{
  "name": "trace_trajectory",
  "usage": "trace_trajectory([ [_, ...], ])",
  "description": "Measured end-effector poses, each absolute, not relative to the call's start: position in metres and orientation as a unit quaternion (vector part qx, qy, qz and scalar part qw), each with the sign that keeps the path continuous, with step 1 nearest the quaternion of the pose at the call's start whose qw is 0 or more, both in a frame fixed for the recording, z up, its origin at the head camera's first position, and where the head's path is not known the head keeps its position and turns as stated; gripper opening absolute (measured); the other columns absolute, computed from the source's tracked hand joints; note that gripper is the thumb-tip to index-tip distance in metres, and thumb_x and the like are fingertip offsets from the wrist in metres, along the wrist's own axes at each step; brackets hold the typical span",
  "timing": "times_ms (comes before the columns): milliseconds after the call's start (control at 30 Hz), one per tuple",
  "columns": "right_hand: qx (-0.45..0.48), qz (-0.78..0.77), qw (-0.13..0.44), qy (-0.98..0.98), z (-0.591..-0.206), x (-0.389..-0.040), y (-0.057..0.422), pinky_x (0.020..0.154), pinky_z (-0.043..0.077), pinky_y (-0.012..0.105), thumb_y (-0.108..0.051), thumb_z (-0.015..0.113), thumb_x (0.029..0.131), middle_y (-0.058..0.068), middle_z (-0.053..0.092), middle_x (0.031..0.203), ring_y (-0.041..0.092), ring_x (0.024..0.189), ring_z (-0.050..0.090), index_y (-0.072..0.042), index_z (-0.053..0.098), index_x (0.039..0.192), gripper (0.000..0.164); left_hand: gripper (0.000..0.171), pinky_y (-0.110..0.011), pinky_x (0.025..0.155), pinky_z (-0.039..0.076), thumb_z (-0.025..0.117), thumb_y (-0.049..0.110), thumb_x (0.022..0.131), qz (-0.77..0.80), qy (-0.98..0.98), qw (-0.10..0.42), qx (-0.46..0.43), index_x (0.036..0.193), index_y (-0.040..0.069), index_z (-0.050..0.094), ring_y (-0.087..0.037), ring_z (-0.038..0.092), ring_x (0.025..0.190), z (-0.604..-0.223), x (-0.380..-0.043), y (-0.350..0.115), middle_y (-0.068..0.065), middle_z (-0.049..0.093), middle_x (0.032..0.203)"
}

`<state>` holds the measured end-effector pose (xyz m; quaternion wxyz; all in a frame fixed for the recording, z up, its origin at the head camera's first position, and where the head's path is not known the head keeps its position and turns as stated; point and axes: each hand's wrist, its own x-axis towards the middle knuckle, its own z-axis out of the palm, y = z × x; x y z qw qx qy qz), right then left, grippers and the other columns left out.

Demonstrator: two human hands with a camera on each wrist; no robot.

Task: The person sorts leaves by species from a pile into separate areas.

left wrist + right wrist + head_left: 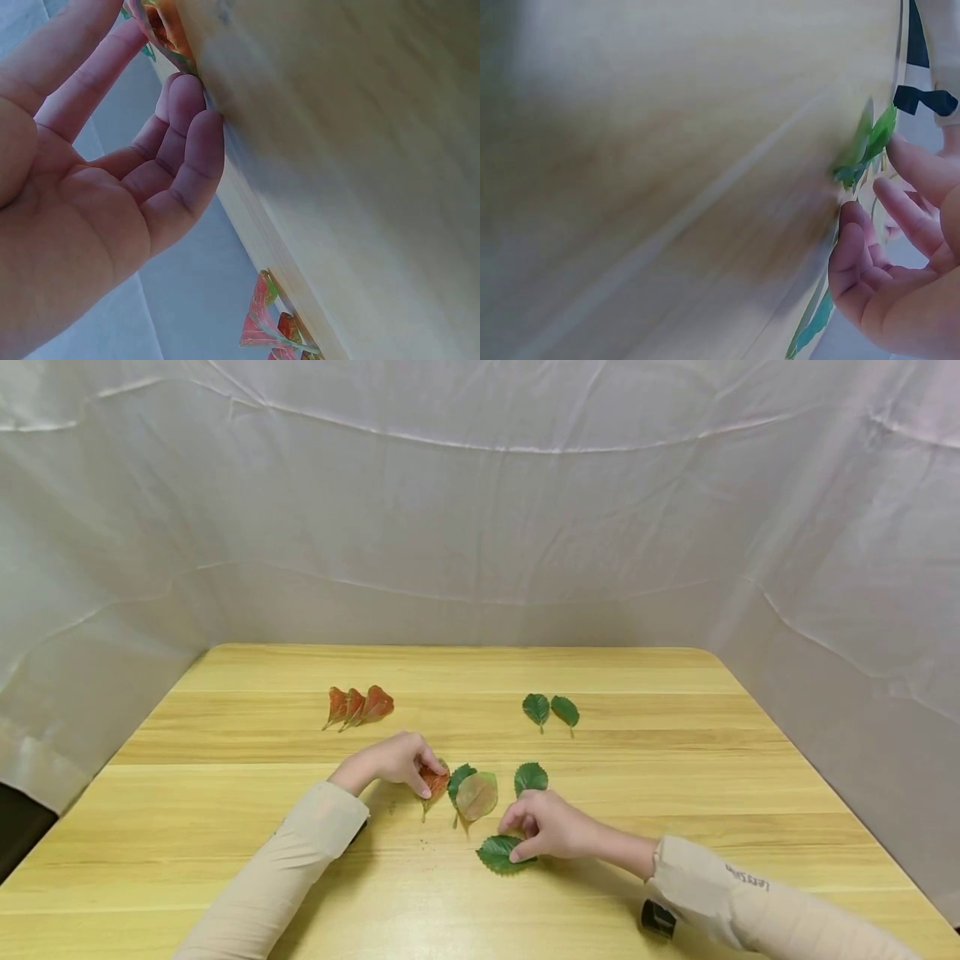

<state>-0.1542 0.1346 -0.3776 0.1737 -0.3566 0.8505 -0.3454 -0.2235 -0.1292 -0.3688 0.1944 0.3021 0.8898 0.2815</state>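
Note:
On the wooden table, my left hand (397, 762) pinches a red leaf (435, 783) between thumb and index finger. The left wrist view shows this red leaf (169, 30) bent at those fingertips, the other fingers curled near the tabletop. My right hand (555, 827) has thumb and index finger at a serrated green leaf (497, 853). That green leaf (881, 135) stands slightly tilted against the thumb in the right wrist view. Between the hands, a pale yellowish-brown leaf (477, 797) overlaps a green leaf (456, 781). Just beyond the right hand lies another green leaf (531, 777), partly hidden.
Farther back on the left, three red leaves (360, 707) lie in an overlapping row. Two green leaves (551, 712) sit side by side at the back right. White cloth (480, 527) hangs behind and beside the table (420, 893).

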Motion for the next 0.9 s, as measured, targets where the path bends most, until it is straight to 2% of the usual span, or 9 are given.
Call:
trace_trajectory([
  [133, -0.362, -0.317, 0.173, 0.859, -0.3754, -0.1518, 0.1329, 0.059, 0.042, 0.02, -0.008, 0.077, 0.067, 0.0, 0.05, 0.081, 0.007, 0.064, 0.046, -0.005, 0.066, 0.091, 0.026, 0.035, -0.022, 0.063, 0.038, 0.076, 0.005, 0.068, 0.28, 0.889, 0.196, 0.305, 0.101, 0.002, 0.068, -0.009, 0.047, 0.07, -0.3677, -0.223, -0.1283, -0.01, 0.064, 0.103],
  [333, -0.367, -0.28, 0.177, 0.87, -0.3735, -0.149, 0.1311, 0.059, 0.041, 0.019, -0.01, 0.077, 0.067, -0.003, 0.047, 0.08, 0.007, 0.064, 0.043, -0.009, 0.062, 0.091, 0.028, 0.035, -0.022, 0.069, 0.042, 0.076, 0.005, 0.068, 0.274, 0.888, 0.191, 0.317, 0.101, 0.001, 0.068, -0.014, 0.056, 0.087, -0.3677, -0.2234, -0.1284, -0.011, 0.064, 0.103],
  [600, -0.386, -0.289, 0.179, 0.858, -0.3755, -0.1514, 0.1304, 0.057, 0.041, 0.019, -0.003, 0.076, 0.067, -0.006, 0.05, 0.076, 0.004, 0.063, 0.042, -0.008, 0.057, 0.092, 0.032, 0.034, -0.022, 0.065, 0.04, 0.076, 0.004, 0.067, 0.283, 0.886, 0.194, 0.311, 0.1, 0.001, 0.068, -0.009, 0.049, 0.074, -0.3681, -0.223, -0.1287, -0.011, 0.064, 0.103],
  [800, -0.375, -0.327, 0.207, 0.842, -0.3763, -0.1522, 0.1312, 0.056, 0.042, 0.019, 0.002, 0.072, 0.07, -0.003, 0.056, 0.076, 0.004, 0.061, 0.043, -0.006, 0.056, 0.097, 0.032, 0.034, -0.024, 0.07, 0.043, 0.076, 0.004, 0.067, 0.284, 0.885, 0.194, 0.313, 0.1, 0.001, 0.068, -0.016, 0.056, 0.088, -0.3683, -0.2236, -0.1287, -0.011, 0.064, 0.103],
  [900, -0.371, -0.347, 0.218, 0.833, -0.3767, -0.1526, 0.1318, 0.054, 0.039, 0.018, 0.003, 0.07, 0.072, -0.004, 0.052, 0.072, 0.003, 0.057, 0.04, -0.005, 0.056, 0.099, 0.032, 0.034, -0.025, 0.072, 0.044, 0.076, 0.004, 0.067, 0.281, 0.885, 0.192, 0.317, 0.1, 0.001, 0.068, -0.019, 0.057, 0.093, -0.3688, -0.2242, -0.1288, -0.011, 0.064, 0.102],
])
